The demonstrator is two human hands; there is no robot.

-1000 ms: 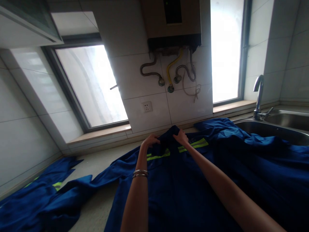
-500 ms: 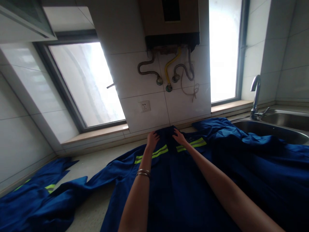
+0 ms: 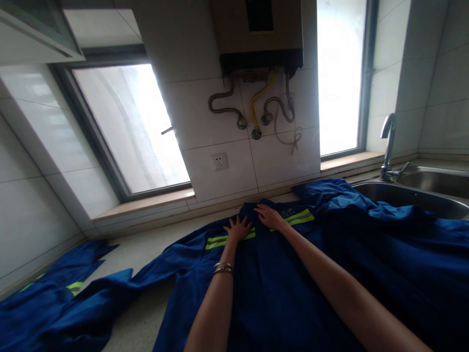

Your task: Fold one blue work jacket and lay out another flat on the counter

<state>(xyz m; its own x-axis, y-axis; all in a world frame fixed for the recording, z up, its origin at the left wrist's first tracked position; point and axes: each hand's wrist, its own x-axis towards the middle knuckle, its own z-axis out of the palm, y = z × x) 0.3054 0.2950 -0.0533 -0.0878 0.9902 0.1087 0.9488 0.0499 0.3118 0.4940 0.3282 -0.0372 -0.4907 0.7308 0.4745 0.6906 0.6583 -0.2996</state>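
A home kitchen. A steel sink [image 3: 421,195] with a tap [image 3: 389,146] sits far right. A water heater [image 3: 258,34] hangs on the white-tiled wall [image 3: 205,107] above the countertop [image 3: 146,244].

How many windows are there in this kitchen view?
2. One large bright window is on the left wall above the countertop; a narrower window is right of the wall-mounted water heater. Others may be outside the frame.

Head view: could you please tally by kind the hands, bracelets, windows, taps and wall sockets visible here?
Hands: 2, left hand and right hand, flat on the blue work jacket
Bracelets: 1
Windows: 2
Taps: 1
Wall sockets: 1
Total: 7
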